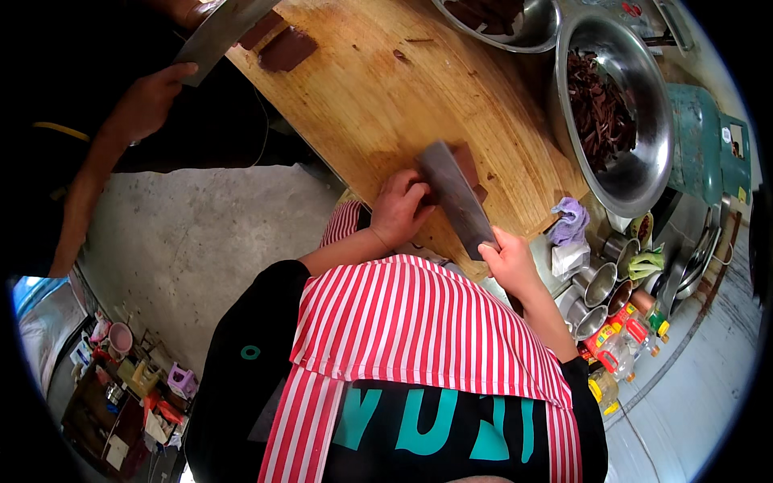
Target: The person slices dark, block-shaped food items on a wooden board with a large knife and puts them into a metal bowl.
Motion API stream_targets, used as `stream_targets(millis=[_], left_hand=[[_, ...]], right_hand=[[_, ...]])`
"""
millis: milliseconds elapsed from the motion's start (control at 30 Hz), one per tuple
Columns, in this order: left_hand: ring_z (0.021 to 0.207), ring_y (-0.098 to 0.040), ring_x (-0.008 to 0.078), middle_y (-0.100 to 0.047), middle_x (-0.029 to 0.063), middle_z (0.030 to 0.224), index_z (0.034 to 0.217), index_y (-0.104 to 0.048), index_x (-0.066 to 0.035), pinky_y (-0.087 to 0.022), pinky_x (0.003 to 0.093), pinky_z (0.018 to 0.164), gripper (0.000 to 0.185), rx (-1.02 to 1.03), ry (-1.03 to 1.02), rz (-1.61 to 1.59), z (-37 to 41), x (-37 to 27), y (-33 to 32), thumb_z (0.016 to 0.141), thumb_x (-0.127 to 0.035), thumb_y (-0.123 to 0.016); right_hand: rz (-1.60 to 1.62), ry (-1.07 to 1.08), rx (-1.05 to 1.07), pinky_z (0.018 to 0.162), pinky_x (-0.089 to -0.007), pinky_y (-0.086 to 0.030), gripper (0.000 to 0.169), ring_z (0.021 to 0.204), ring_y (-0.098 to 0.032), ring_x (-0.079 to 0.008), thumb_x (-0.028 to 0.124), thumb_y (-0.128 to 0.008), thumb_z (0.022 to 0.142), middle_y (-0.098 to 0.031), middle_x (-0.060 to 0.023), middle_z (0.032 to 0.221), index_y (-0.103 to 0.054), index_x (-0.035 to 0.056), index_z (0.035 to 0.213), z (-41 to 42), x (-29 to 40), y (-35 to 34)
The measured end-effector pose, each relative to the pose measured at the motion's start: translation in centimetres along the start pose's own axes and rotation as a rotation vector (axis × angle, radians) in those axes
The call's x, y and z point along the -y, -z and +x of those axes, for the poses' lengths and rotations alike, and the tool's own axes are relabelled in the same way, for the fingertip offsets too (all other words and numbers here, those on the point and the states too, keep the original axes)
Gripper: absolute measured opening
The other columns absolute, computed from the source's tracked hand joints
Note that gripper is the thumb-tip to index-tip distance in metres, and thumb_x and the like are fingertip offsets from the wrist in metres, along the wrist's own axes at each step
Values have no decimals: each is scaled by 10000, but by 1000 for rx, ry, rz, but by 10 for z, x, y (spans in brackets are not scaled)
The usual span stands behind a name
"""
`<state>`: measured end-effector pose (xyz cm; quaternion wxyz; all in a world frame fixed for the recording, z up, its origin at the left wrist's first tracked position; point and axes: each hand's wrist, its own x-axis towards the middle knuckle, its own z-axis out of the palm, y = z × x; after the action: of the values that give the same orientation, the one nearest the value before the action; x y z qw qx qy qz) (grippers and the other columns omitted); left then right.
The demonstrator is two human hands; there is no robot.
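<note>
My right hand (513, 262) is closed round the handle end of a cleaver (456, 196), whose broad grey blade stands over a wooden cutting board (386, 108). Dark reddish-brown pieces (466, 163), perhaps coagulated blood or meat, lie on the board beside the blade, partly hidden by it. At the blade's left side, my left hand (401, 205) rests with curled fingers, apparently on a piece that the hand and blade mostly hide. More dark slabs (288, 49) lie at the board's far left end.
Across the board's left end, a co-worker's hand (148, 99) holds another cleaver (223, 36). A steel basin (655, 139) of dark strips and a second steel bowl (543, 27) stand at the right. Nearby are a purple cloth (569, 222), a green gas cylinder (694, 142), metal pots (599, 284) and bottles (616, 356).
</note>
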<state>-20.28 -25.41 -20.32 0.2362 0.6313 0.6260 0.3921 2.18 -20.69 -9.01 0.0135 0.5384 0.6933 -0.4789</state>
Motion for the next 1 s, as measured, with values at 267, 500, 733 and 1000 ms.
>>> stream_targets(millis=[267,500,733,1000], left_hand=[[1045,-500,356,-503,143,1103,947,-581,-64,-432,437,885,324,-1,-5,-58,-1,2,2,672,-110,-744],[1026,-499,351,-506,141,1080,949,-581,-67,-416,446,879,343,-2,-12,-31,-3,5,1,656,-103,-755],[1018,-499,352,-511,142,1068,949,-575,-66,-418,445,866,347,-14,-25,-39,-3,6,0,654,-105,-755],[1002,-505,345,-522,138,1055,942,-572,-71,-427,433,852,354,-28,-36,-22,-3,5,1,634,-86,-746]], right_hand=[[34,17,-11,558,-449,-440,231,643,-586,-414,153,-590,794,-579,-239,675,-591,-24,942,14,19,-4],[26,-66,44,548,-455,-432,180,632,-577,-417,147,-587,792,-562,-235,649,-554,-21,845,-11,0,-1],[-16,-4,40,561,-481,-431,180,653,-577,-427,155,-584,796,-565,-238,658,-547,-15,842,-9,-1,2],[-148,113,-55,587,-509,-450,175,665,-585,-433,177,-579,809,-590,-233,682,-572,9,859,35,3,-31]])
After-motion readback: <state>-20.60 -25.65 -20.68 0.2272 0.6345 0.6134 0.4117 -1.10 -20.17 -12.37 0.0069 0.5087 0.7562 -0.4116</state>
